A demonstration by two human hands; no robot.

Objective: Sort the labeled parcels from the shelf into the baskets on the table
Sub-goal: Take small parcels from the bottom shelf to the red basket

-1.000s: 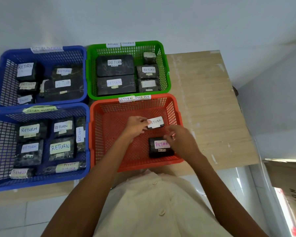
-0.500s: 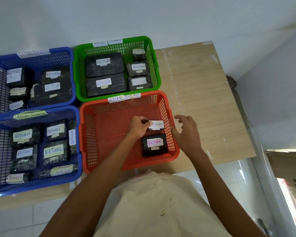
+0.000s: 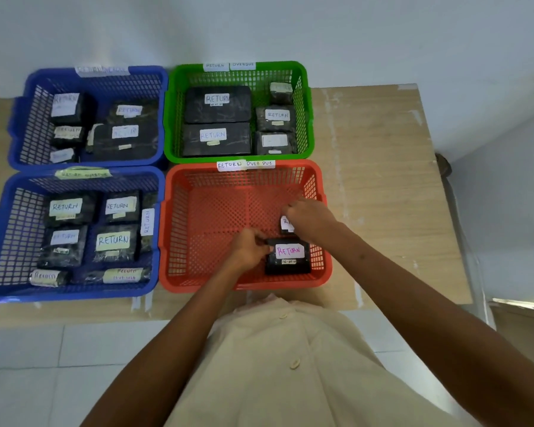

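While the left hand is pinching the left edge of the near parcel with curled fingers, the right hand is curling down over the far parcel and hiding most of it. Both parcels are lying in the near right corner of the red basket, the far one just beyond the near one; whether they are touching is not showing.

The step in hand is looking like tidying the pair into that corner. Doing it well is meaning sliding each parcel flat along the mesh rather than lifting it. It is also meaning squaring the near one against the near and right walls, butting the far one behind it, and leaving the open left half free for more. Fingers are best staying on the edges, so that no label is getting creased or covered.

The near parcel is lying flat with its label facing up, the lettering running left to right and its top pointing far. Its long axis is seeming to run left-right, though it is close to square. The far parcel is showing a strip of upturned label only, so its axis is not telling.
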